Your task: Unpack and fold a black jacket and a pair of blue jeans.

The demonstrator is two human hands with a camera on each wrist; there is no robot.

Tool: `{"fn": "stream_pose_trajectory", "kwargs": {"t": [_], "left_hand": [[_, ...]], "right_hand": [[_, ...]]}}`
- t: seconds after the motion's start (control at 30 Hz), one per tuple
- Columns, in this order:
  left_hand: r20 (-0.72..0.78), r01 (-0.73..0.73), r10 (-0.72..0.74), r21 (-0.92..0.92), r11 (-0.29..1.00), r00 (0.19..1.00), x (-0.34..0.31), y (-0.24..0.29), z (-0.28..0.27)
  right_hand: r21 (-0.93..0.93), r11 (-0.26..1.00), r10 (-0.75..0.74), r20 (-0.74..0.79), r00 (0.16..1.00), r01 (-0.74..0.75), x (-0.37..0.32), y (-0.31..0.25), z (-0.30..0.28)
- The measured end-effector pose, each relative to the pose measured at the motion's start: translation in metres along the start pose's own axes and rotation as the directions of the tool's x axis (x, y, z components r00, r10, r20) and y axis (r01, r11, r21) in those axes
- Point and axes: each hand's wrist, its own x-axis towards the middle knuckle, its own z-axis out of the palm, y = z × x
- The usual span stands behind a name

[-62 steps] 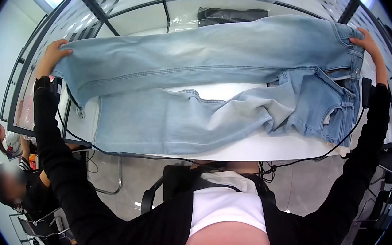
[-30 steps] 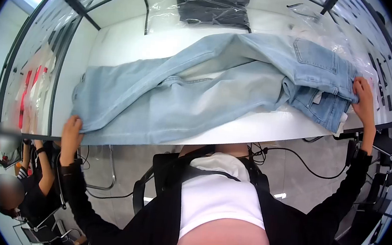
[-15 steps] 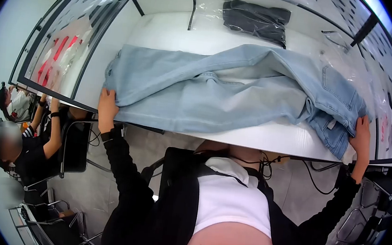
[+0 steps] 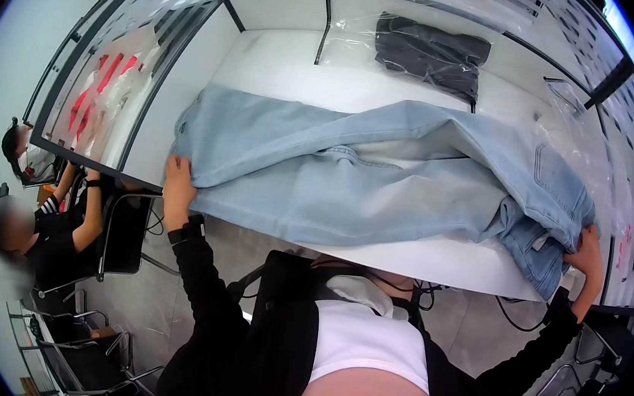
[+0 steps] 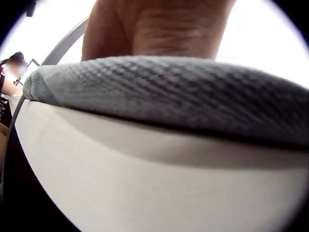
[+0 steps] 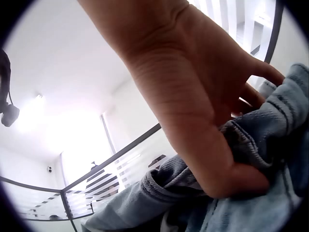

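Note:
A pair of light blue jeans (image 4: pixel 321 153) lies lengthwise across the white table, one leg folded over the other. The leg hems are on the left and the waistband on the right. At the front left corner my left hand (image 4: pixel 178 192) grips the hem; in the left wrist view the denim edge (image 5: pixel 169 92) crosses in front of that hand and hides its fingertips. My right hand (image 4: pixel 588 258) holds the waistband at the right end. Its thumb presses into the denim in the right wrist view, the fingers (image 6: pixel 263 72) reaching over the waistband (image 6: pixel 256 130).
A dark folded garment in clear plastic (image 4: pixel 433 56) lies at the back of the table. Clear plastic bags (image 4: pixel 568 127) are at the back right. Black-framed panels (image 4: pixel 152 87) border the table. Other people (image 4: pixel 47 229) sit at the left.
The upper leg has come down toward the front, folded over the other leg, and a back pocket now shows. Both hands moved toward the near edge, keeping hold of the jeans. The view has shifted.

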Motion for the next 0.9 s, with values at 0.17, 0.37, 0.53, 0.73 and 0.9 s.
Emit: {"fn": "stream_pose_trajectory", "kwargs": {"t": [0.17, 0.37, 0.53, 0.73, 0.9], "left_hand": [[-0.043, -0.021, 0.022, 0.010, 1.000, 0.999, -0.001, 0.004, -0.003], [-0.033, -0.012, 0.012, 0.007, 1.000, 0.999, -0.001, 0.011, -0.010], [-0.044, 0.011, -0.012, -0.012, 1.000, 0.999, -0.001, 0.013, -0.008], [-0.097, -0.036, 0.037, 0.009, 0.999, 0.995, -0.001, 0.004, 0.001], [-0.058, -0.001, 0.003, 0.037, 0.999, 0.998, 0.001, 0.005, 0.000]], "right_hand": [[0.008, 0.996, 0.085, 0.089, 0.992, -0.086, 0.006, -0.008, -0.008], [-0.007, 1.000, -0.002, 0.040, 0.999, 0.002, 0.004, 0.004, -0.001], [0.032, 0.999, 0.005, 0.012, 1.000, -0.005, 0.003, -0.002, -0.001], [0.006, 0.999, 0.036, 0.032, 0.999, -0.036, 0.004, -0.007, -0.004], [-0.010, 0.995, 0.104, 0.059, 0.993, -0.103, 0.005, -0.024, -0.013]]}}
